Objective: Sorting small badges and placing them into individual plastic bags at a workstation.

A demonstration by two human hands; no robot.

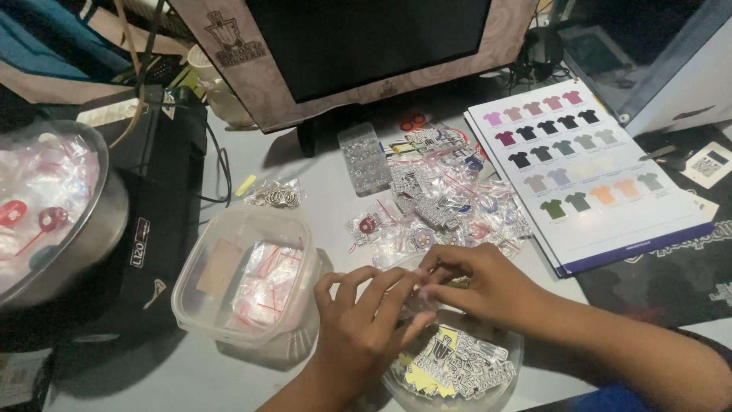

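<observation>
Hands meet over a clear bowl of stickers [457, 366] near the worktop's edge: left hand [358, 328] and right hand [476, 282] pinch a small clear zip bag [418, 294], seemingly mid-packing; steady fingertip alignment looks needed

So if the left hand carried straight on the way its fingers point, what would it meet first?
The left hand points up and right, and its fingertips already touch the small clear bag held with the right hand. Past them, probably the pile of bagged keychains; depth is unclear.

Shirt colour chart [583, 164], steel bowl [91, 229], monitor [366, 46], clear tub [198, 297], ring packet [278, 197]
</observation>
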